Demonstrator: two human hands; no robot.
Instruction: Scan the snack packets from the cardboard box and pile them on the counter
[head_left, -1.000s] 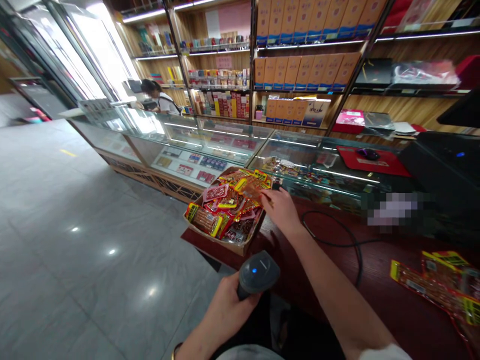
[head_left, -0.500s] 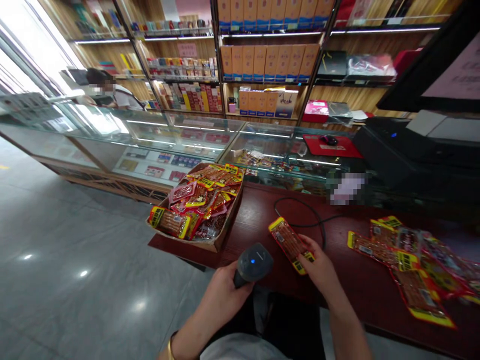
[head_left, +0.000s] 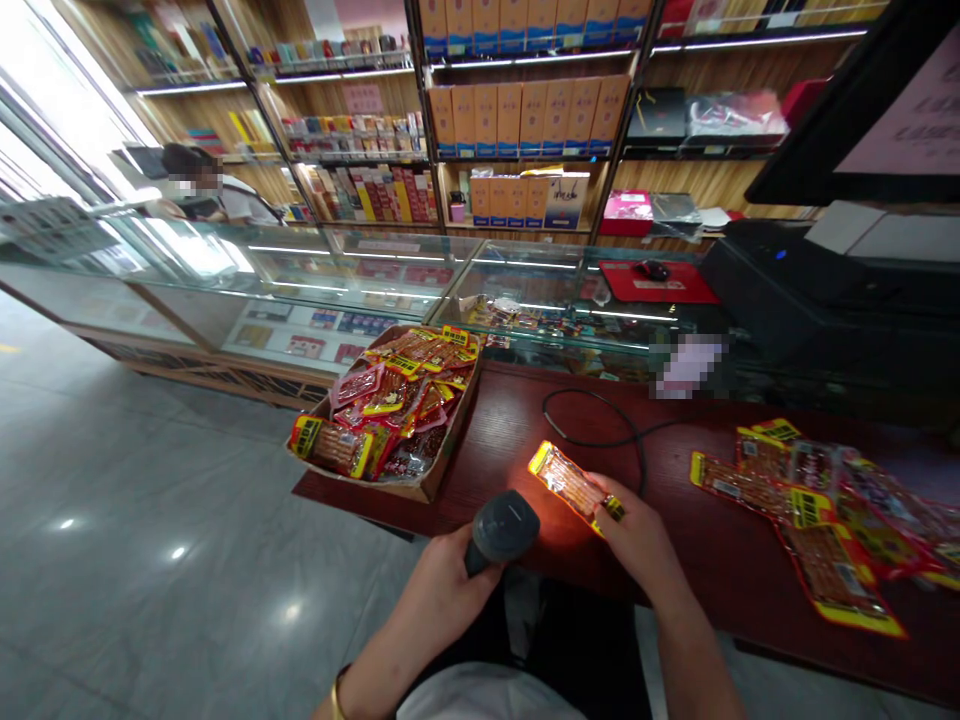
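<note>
My left hand (head_left: 448, 585) is wrapped round the handle of a dark barcode scanner (head_left: 505, 527). The scanner's head points at a snack packet (head_left: 570, 480), and bright reddish light falls on the packet and the table beside it. My right hand (head_left: 637, 535) grips the lower right end of this red and yellow packet, with brown sticks showing through its clear front. Left of the scanner stands an open cardboard box (head_left: 431, 485) full of similar packets. More snack packets (head_left: 810, 520) lie in a loose pile to the right of my right hand.
A black cable (head_left: 592, 440) loops across the dark red wooden table (head_left: 499, 440). Behind it runs a glass display counter (head_left: 525, 260) bearing a red mouse pad (head_left: 686, 285) and a dark machine (head_left: 817, 290). A person (head_left: 225, 190) is at the far left, before stocked shelves.
The scanner's light has come on and now brightens the packet and nearby table. Both hands keep their holds, and the view has shifted slightly.
</note>
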